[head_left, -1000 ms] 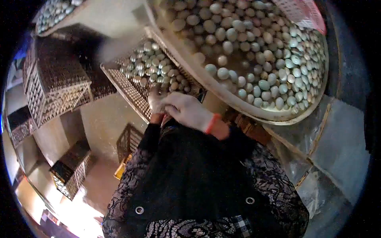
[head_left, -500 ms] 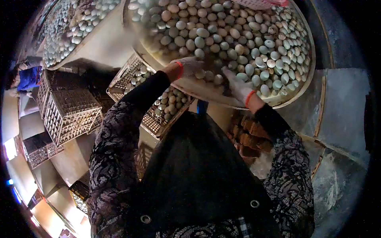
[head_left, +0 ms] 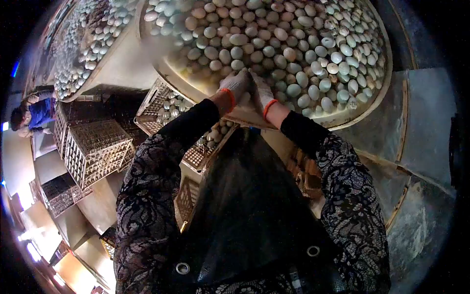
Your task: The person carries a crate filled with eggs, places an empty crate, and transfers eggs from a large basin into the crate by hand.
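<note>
- Left hand (head_left: 236,84): pale knit glove, red-orange cuff band. Positioned at upper centre of the frame, over the near edge of the egg mass. Back of the hand faces up; fingers point away from the body. The fingertips are hidden, so a grip cannot be confirmed.
- Right hand (head_left: 263,92): matching glove and cuff band, just beside the left, the two angled inward to form a wedge. Its palm side is concealed; whether it is closed on anything cannot be told.
- Eggs (head_left: 293,90): smooth ovals, pale green, cream and light brown, spread in a dense mass across the upper centre and upper right of the frame, around and beyond the hands.
- Tub (head_left: 183,87): broad, rounded, off-white vessel with a thick curved rim; contains the eggs.
- Lattice crate (head_left: 195,158): rigid, open-grid walls and base, left of centre, below the tub rim. Rounded eggs lie inside; the left forearm covers part of it.
- Second tub (head_left: 117,68): pale smooth wall, upper left, also loaded with eggs.
- Stacked crates (head_left: 95,152): boxy, perforated, at left.
- Apron (head_left: 240,196): dark, slightly glossy sheet with metal eyelets, lower centre.
- Sleeves (head_left: 352,196): black lace-like floral pattern, plain dark cuffs.
- Another person (head_left: 40,113): blue garment, far left edge.
</note>
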A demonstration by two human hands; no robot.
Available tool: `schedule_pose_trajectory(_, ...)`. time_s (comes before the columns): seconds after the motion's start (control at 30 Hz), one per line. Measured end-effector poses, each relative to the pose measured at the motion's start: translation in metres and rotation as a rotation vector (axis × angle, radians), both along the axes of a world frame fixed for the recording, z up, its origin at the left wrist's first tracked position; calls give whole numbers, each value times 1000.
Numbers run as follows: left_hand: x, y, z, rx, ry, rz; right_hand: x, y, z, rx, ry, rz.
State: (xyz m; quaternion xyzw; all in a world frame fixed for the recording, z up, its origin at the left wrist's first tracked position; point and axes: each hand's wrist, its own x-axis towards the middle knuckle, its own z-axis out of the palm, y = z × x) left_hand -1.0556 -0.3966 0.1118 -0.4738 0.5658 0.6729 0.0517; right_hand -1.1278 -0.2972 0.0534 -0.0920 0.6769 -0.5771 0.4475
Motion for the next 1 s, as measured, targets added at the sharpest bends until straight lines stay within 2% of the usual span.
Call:
schedule_pose_trajectory(0.03,2,-4,-33,-201,120,-112,3,2,24,19,38,-11)
schedule_pose_trajectory(0.1,1,-5,-43,-401,242,-221,8,1,51,-49,-74,-110)
schedule_pose_trajectory(0.13,-1,-2,-26,-248,184,-108,10,0,58,-108,-172,-179)
schedule_pose_trajectory(0.17,-3,1,-7,-173,156,-52,11,-2,65,-224,-392,-283)
schedule_pose_trajectory(0.2,-4,4,9,-100,128,8,9,-5,64,-227,-391,-279)
schedule_pose_trajectory(0.3,0,15,58,-244,8,23,9,-10,62,-347,-438,-336)
schedule_pose_trajectory(0.37,2,20,96,-285,7,9,5,-6,84,-404,-486,-226)
schedule_pose_trajectory(0.4,3,21,96,-284,7,16,0,-4,68,-401,-485,-219)
schedule_pose_trajectory(0.43,3,22,95,-448,131,-29,-7,-3,38,-403,-98,-126)
schedule_pose_trajectory(0.5,4,24,97,-611,253,-66,-8,-2,44,-397,288,-21)
schedule_pose_trajectory(0.53,4,23,104,-675,313,-89,-6,-2,86,-411,61,-136)
schedule_pose_trajectory(0.6,6,21,123,-743,374,-102,-6,-8,103,-420,-164,-239)
schedule_pose_trajectory(0.63,8,21,134,-853,316,-157,-12,-15,96,-403,300,-89)
schedule_pose_trajectory(0.67,10,22,142,-961,256,-213,-15,-16,89,-387,530,7)
schedule_pose_trajectory(0.7,10,18,140,-960,255,-202,-16,-17,91,-374,764,76)
schedule_pose_trajectory(0.77,7,5,130,-509,442,144,-3,-13,138,70,1251,256)
schedule_pose_trajectory(0.8,8,1,127,-509,433,160,0,-21,145,62,1246,273)
schedule_pose_trajectory(0.83,9,-3,132,-765,573,194,5,-32,153,-139,1112,174)
schedule_pose_trajectory(0.9,30,-12,147,-886,639,212,22,-49,169,-334,943,102)
schedule_pose_trajectory(0.97,67,-23,188,-1259,417,226,51,-75,203,-625,651,55)
schedule_pose_trajectory(1.0,76,-26,212,-737,770,448,69,-89,216,-718,542,47)
